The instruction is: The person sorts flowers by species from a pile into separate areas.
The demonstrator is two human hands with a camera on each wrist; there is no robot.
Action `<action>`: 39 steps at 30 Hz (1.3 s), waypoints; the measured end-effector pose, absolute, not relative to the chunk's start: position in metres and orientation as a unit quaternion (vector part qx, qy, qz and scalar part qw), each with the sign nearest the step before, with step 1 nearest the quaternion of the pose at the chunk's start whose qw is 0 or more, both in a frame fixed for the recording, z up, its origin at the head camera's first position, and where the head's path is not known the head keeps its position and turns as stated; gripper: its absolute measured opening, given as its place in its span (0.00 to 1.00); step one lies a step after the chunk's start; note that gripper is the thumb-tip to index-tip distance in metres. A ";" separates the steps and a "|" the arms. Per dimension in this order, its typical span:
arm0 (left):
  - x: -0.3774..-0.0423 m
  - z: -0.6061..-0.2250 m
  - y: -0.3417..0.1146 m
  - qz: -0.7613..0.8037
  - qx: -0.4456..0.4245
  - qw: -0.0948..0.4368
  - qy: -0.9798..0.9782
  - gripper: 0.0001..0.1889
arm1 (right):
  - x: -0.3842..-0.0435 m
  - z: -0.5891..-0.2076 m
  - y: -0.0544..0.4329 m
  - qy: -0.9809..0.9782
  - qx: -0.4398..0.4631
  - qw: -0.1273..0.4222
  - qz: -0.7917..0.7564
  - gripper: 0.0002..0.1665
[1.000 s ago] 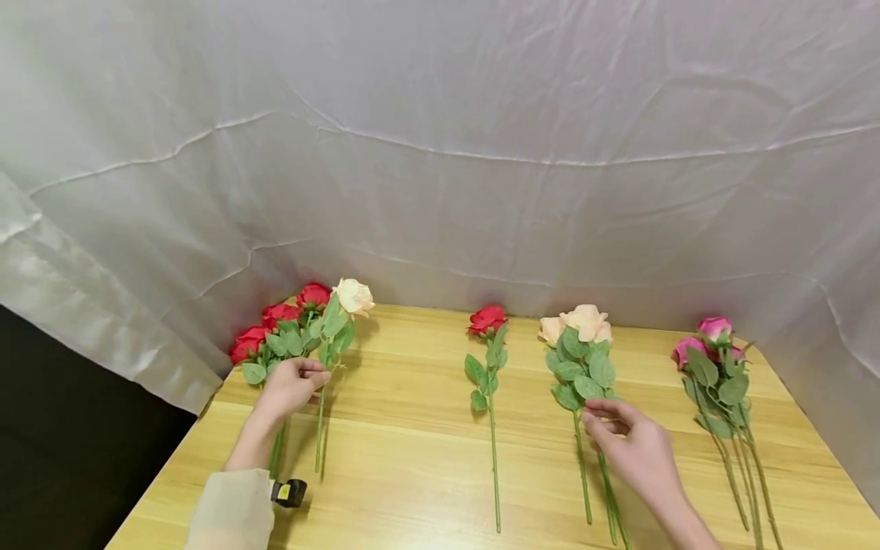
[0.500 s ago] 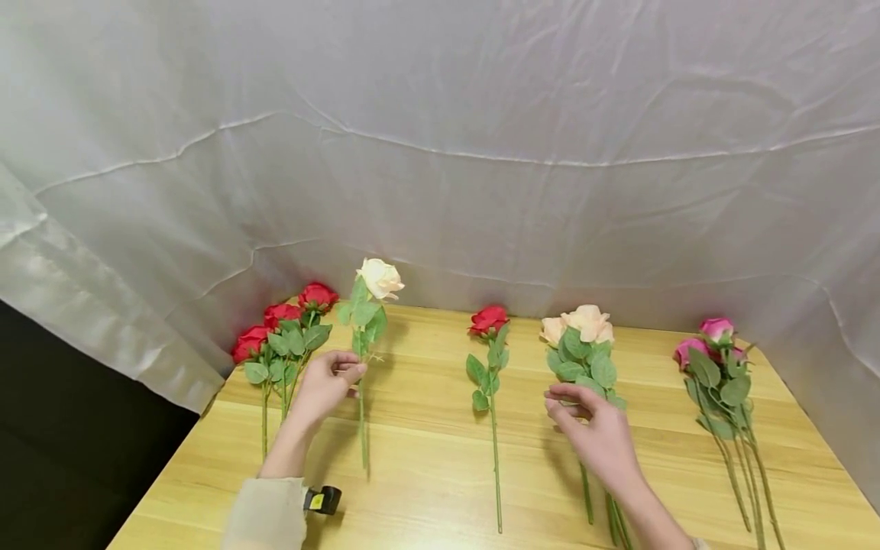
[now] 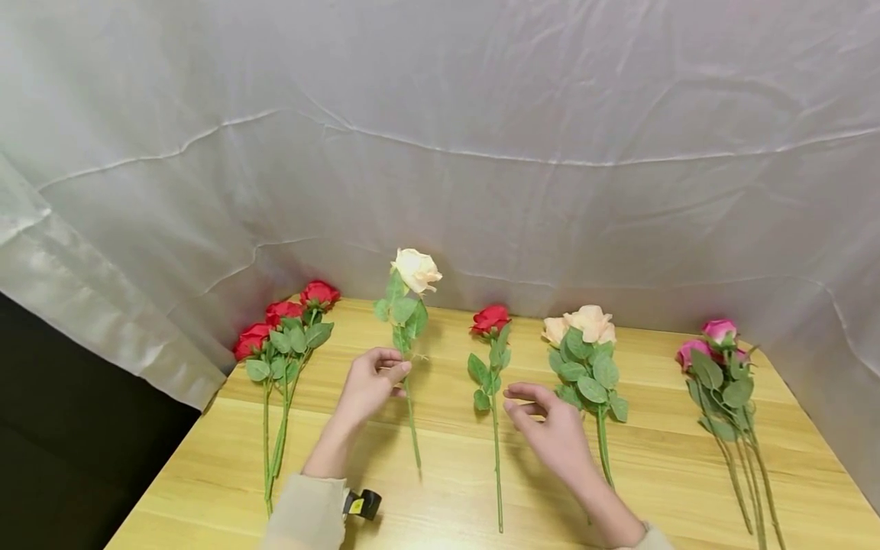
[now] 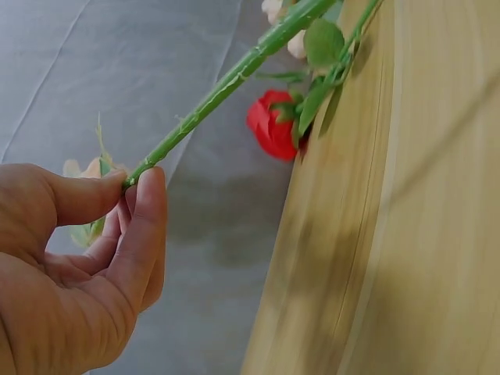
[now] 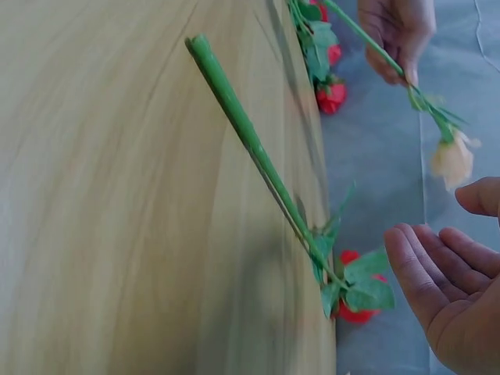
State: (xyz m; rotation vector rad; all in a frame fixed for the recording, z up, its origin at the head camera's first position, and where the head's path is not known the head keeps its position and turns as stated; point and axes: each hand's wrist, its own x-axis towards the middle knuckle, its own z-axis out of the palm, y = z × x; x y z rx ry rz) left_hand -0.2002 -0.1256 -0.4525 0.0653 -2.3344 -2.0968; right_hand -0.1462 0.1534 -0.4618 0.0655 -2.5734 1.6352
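My left hand (image 3: 371,386) pinches a cream rose (image 3: 415,270) by its green stem between thumb and fingertips. The bloom is raised above the table, and the stem slants down from the fingers. In the left wrist view the stem (image 4: 226,86) runs up and right out of the pinch. A single red rose (image 3: 490,319) lies on the wooden table between my hands. Just right of its stem is my right hand (image 3: 550,428), holding nothing. The right wrist view shows the right hand (image 5: 461,289) with fingers loosely bent and thumb apart.
Several red roses (image 3: 283,315) lie at the table's left. Peach roses (image 3: 590,325) lie behind my right hand, and pink roses (image 3: 719,331) at the far right. A grey cloth (image 3: 440,137) hangs behind the table (image 3: 426,504).
My left hand has carried the cream rose rightward, away from the red bunch, and its bloom stands higher. My right hand has moved left from the peach roses to beside the single red rose.
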 end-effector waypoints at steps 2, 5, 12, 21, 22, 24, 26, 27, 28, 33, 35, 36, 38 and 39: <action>-0.200 -0.454 -0.120 -0.674 0.015 -0.001 -0.739 0.14 | -0.147 -0.463 0.148 -0.839 0.020 0.041 0.543 0.16; -0.198 -0.456 -0.112 -0.679 0.003 -0.009 -0.734 0.14 | -0.147 -0.466 0.141 -0.830 0.020 0.034 0.556 0.15; -0.195 -0.461 -0.092 -0.695 -0.026 -0.030 -0.718 0.13 | -0.147 -0.472 0.125 -0.816 0.036 0.019 0.576 0.16; -0.194 -0.467 -0.075 -0.713 -0.058 -0.048 -0.697 0.14 | -0.146 -0.479 0.114 -0.793 0.050 -0.031 0.606 0.17; -0.194 -0.467 -0.074 -0.715 -0.061 -0.050 -0.695 0.14 | -0.146 -0.480 0.113 -0.793 0.052 -0.033 0.607 0.16; -0.194 -0.467 -0.072 -0.716 -0.064 -0.053 -0.693 0.14 | -0.145 -0.480 0.112 -0.788 0.058 -0.038 0.611 0.16; -0.193 -0.467 -0.070 -0.717 -0.068 -0.056 -0.692 0.15 | -0.144 -0.481 0.112 -0.785 0.063 -0.043 0.615 0.15; -0.193 -0.467 -0.069 -0.717 -0.070 -0.057 -0.692 0.15 | -0.143 -0.481 0.112 -0.786 0.065 -0.043 0.614 0.15; -0.193 -0.467 -0.068 -0.716 -0.070 -0.058 -0.692 0.15 | -0.143 -0.481 0.112 -0.786 0.066 -0.044 0.613 0.14; -0.192 -0.467 -0.063 -0.716 -0.067 -0.061 -0.692 0.14 | -0.143 -0.480 0.113 -0.799 0.068 -0.043 0.596 0.13; -0.192 -0.467 -0.061 -0.717 -0.064 -0.061 -0.691 0.15 | -0.143 -0.479 0.114 -0.801 0.066 -0.042 0.593 0.13; -0.192 -0.467 -0.060 -0.718 -0.063 -0.061 -0.691 0.15 | -0.143 -0.479 0.114 -0.803 0.065 -0.040 0.592 0.13; -0.192 -0.467 -0.059 -0.718 -0.062 -0.062 -0.690 0.15 | -0.143 -0.478 0.114 -0.805 0.062 -0.038 0.589 0.13; -0.191 -0.467 -0.058 -0.718 -0.062 -0.062 -0.690 0.15 | -0.142 -0.478 0.114 -0.806 0.061 -0.037 0.588 0.13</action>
